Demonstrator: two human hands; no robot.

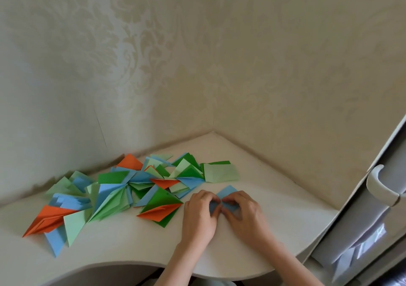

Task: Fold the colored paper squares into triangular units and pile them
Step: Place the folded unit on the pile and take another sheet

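A blue paper square lies on the white desk, partly folded, with its far corner sticking out beyond my fingers. My left hand and my right hand meet over it, fingers curled and pinching the paper at its middle. To the left spreads a loose pile of folded triangular units in green, light green, blue and orange. A few flat light green and green squares sit at the back, just beyond my hands.
The desk fits into a room corner, with patterned wallpaper on both walls. Its front edge curves inward at the lower left. A white cabinet door with a handle stands at the right.
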